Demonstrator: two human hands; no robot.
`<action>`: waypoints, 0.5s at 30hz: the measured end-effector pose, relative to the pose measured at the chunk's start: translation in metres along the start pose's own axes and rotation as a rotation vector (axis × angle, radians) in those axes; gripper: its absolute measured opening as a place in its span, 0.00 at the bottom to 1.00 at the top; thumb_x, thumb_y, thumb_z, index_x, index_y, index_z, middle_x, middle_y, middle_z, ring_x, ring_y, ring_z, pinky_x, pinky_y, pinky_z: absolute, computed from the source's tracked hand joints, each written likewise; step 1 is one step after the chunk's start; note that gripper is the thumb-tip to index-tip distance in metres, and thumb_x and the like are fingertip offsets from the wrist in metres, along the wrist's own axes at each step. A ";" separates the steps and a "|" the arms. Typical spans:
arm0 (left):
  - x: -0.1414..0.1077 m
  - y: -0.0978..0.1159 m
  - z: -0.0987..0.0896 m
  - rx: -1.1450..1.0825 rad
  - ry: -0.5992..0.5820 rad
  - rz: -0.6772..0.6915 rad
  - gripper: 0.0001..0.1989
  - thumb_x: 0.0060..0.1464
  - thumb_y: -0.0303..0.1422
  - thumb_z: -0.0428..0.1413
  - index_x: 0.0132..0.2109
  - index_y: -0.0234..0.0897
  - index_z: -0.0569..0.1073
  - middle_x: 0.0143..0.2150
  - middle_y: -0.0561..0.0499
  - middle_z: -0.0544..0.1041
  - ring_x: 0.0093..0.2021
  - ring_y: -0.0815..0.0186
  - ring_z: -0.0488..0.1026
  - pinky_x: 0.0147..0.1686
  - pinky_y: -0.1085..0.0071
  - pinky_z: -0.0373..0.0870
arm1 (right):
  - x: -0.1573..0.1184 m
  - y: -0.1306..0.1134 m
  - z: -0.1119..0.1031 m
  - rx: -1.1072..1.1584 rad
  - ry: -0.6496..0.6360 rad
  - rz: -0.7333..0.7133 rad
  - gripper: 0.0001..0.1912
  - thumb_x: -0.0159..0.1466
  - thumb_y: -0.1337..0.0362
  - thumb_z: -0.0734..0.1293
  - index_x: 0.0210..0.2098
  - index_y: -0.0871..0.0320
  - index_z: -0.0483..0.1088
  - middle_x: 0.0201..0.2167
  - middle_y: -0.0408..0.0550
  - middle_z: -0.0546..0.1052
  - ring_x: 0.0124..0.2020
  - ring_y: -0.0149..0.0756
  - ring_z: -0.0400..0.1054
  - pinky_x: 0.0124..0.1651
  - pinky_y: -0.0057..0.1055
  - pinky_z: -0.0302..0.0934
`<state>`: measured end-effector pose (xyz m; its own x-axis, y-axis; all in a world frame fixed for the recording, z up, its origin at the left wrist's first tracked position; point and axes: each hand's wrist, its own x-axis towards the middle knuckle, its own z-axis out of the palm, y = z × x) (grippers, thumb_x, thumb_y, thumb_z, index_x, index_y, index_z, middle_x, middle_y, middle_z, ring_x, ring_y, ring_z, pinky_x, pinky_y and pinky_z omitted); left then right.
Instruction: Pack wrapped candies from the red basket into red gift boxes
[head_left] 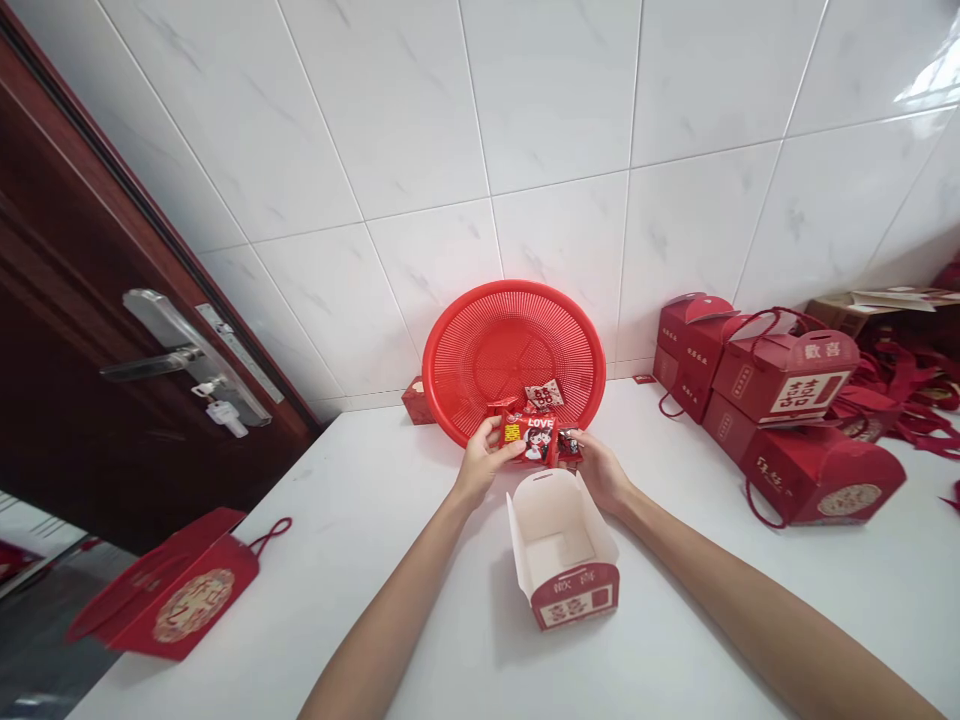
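Observation:
My left hand [484, 462] is closed on a red candy packet [534, 440] printed with "LOVE" and two cartoon figures. My right hand [598, 470] pinches a smaller dark red wrapped candy [570, 443] beside that packet. Both hands are at the front rim of a red plastic basket [454, 375], which leans tilted against the wall. Low in the basket lie a patterned red-and-white packet [543, 394] and other red wrappers, partly hidden by the held packet. Between my forearms stands an open red gift box [574, 590] with a white inside; its visible floor is bare.
Several red gift boxes [787, 380] with cord handles are stacked at the right, near a cardboard carton [840, 312]. Another red box [187, 590] sits at the table's left edge. A small red box [417, 402] stands behind the basket. A brown door [112, 250] is at the left.

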<state>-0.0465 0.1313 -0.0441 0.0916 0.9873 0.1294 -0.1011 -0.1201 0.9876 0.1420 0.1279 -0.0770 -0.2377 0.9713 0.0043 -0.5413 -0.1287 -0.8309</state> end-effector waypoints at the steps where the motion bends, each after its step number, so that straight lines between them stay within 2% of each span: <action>1: 0.001 -0.001 -0.001 -0.015 0.029 -0.003 0.28 0.38 0.36 0.70 0.47 0.37 0.73 0.48 0.44 0.80 0.47 0.56 0.77 0.47 0.61 0.74 | 0.001 0.000 -0.001 0.012 0.004 0.010 0.17 0.53 0.50 0.72 0.34 0.55 0.74 0.29 0.44 0.81 0.24 0.35 0.69 0.31 0.32 0.62; 5: 0.005 -0.004 -0.006 -0.041 0.122 -0.020 0.23 0.38 0.35 0.67 0.44 0.36 0.74 0.44 0.46 0.81 0.44 0.58 0.77 0.44 0.63 0.74 | 0.003 0.002 -0.002 0.058 0.012 0.022 0.14 0.54 0.52 0.72 0.35 0.54 0.73 0.27 0.45 0.81 0.23 0.35 0.68 0.28 0.32 0.60; 10: 0.003 -0.005 -0.003 -0.012 0.161 -0.036 0.19 0.38 0.34 0.65 0.41 0.35 0.76 0.40 0.48 0.81 0.40 0.59 0.77 0.42 0.65 0.73 | -0.001 -0.001 0.005 0.072 -0.007 -0.001 0.13 0.53 0.54 0.75 0.32 0.54 0.75 0.36 0.45 0.82 0.34 0.38 0.74 0.38 0.32 0.64; 12: 0.001 -0.006 0.000 0.034 0.126 -0.022 0.20 0.38 0.34 0.66 0.42 0.35 0.76 0.41 0.47 0.82 0.42 0.59 0.78 0.45 0.64 0.72 | -0.003 -0.002 0.007 0.071 -0.033 0.008 0.15 0.52 0.53 0.76 0.34 0.54 0.77 0.38 0.46 0.82 0.38 0.40 0.75 0.41 0.33 0.66; 15: -0.003 -0.009 0.003 0.104 -0.015 -0.031 0.23 0.38 0.35 0.68 0.45 0.35 0.77 0.44 0.45 0.82 0.45 0.56 0.78 0.47 0.62 0.72 | -0.005 -0.001 0.007 0.065 -0.066 0.029 0.18 0.50 0.53 0.78 0.38 0.54 0.79 0.39 0.46 0.83 0.39 0.41 0.75 0.44 0.35 0.66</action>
<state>-0.0430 0.1291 -0.0527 0.1082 0.9892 0.0990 0.0053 -0.1001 0.9950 0.1377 0.1214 -0.0725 -0.3051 0.9521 0.0195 -0.5844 -0.1710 -0.7933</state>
